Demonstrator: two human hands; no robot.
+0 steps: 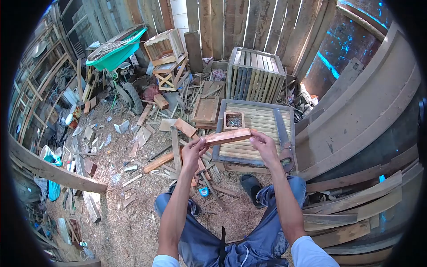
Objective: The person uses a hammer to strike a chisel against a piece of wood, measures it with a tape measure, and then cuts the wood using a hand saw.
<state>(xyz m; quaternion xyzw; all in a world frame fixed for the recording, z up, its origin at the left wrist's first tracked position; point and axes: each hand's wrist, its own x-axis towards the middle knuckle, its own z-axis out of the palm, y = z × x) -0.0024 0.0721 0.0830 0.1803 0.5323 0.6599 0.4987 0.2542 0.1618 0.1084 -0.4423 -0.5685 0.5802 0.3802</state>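
Note:
A short reddish wooden block is held level between both hands, in front of a slatted wooden table. My left hand grips its left end, fingers wrapped around it. At the other end, my right hand pinches the wood between thumb and fingers. Just behind the block, a small square wooden box with dark small pieces inside sits on the slatted table. A handsaw lies along the table's right side, its handle toward me.
Wood scraps and shavings cover the floor. A blue tape measure and a hammer lie near my feet. A slatted crate stands behind the table. Stacked boards fill the right side; a green wheelbarrow stands back left.

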